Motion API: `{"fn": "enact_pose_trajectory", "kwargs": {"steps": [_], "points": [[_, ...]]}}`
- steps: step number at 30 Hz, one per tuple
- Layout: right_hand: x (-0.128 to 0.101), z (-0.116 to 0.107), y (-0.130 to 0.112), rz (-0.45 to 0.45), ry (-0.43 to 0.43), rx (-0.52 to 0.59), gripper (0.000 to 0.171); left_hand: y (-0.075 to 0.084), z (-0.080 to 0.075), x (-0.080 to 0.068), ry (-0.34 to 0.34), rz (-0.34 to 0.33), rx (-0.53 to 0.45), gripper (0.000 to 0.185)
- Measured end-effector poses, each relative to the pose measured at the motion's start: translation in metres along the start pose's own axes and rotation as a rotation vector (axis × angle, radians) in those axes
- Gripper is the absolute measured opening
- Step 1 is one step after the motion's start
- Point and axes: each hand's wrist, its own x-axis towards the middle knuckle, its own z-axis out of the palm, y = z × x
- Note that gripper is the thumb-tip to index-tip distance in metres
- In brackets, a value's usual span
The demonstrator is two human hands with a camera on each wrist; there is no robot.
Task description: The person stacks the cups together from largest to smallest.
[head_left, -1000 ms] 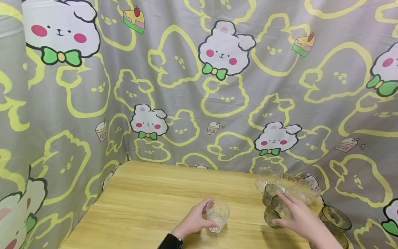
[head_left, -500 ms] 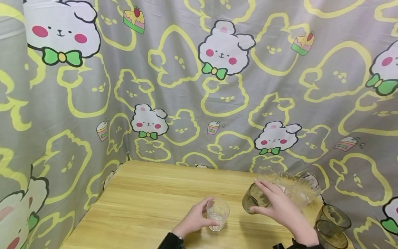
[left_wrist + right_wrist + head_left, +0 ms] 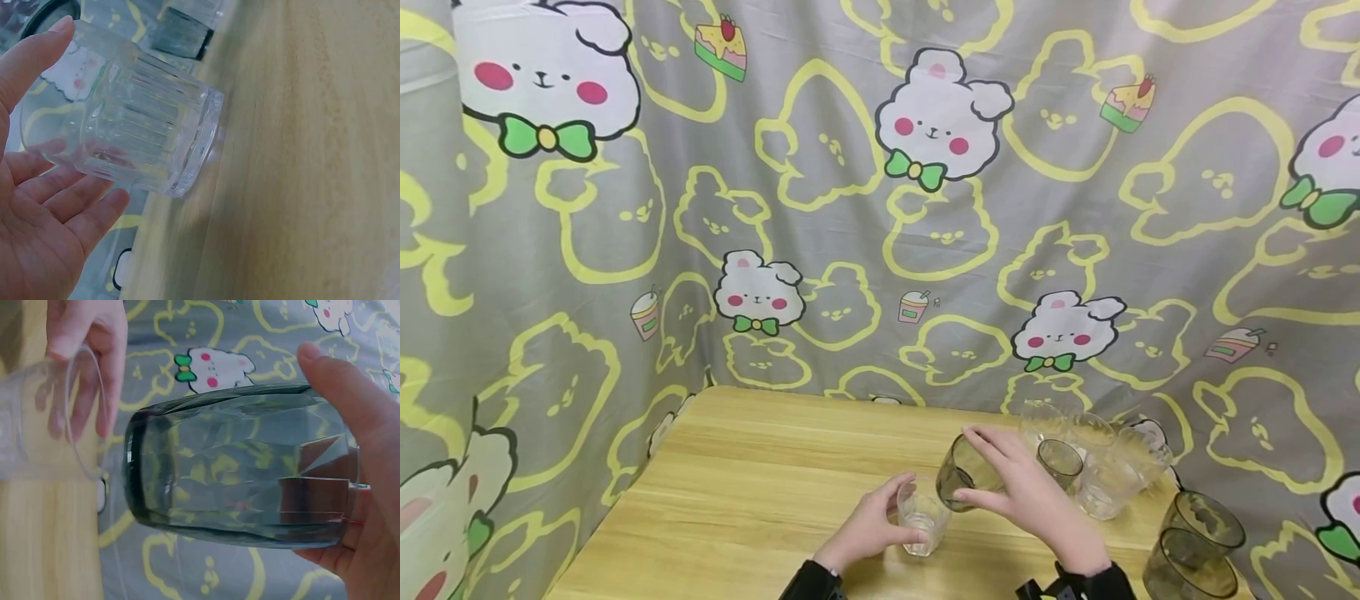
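My left hand holds a clear glass tumbler upright on the wooden table. In the left wrist view the thumb lies at the rim of the tumbler, with the fingers curved along its far side. A smoky grey glass tumbler is off the table in my right hand, just right of and above the clear one. Seen from the right wrist, the thick base of the grey tumbler faces the clear tumbler's open rim, a small gap apart.
At the back right several clear glasses stand close together, with one grey glass in front of them. Two more grey glasses are at the right edge. A patterned grey curtain hangs behind and left of the table.
My right hand has lifted the grey tumbler from beside the other glasses and carried it left to the clear tumbler. The left hand and its tumbler have stayed put.
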Motion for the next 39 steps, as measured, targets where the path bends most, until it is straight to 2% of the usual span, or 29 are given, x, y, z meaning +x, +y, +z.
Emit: {"fn": "enact_pose_trajectory", "kwargs": {"steps": [5,17,30,39], "points": [[0.005,0.014,-0.009,-0.055,0.012,0.002,0.079,-0.002,0.000,0.001,-0.001,0.019,-0.018,0.086],[0.015,0.038,-0.018,-0.104,-0.011,0.026,0.080,-0.008,0.001,0.001,-0.003,0.042,-0.048,0.084],[0.012,0.066,-0.017,-0.091,-0.052,-0.003,0.080,-0.010,0.002,0.001,0.019,0.016,-0.034,0.084],[0.011,0.081,-0.015,-0.077,-0.038,-0.006,0.081,-0.009,-0.001,0.001,0.004,-0.003,-0.064,0.085]]}}
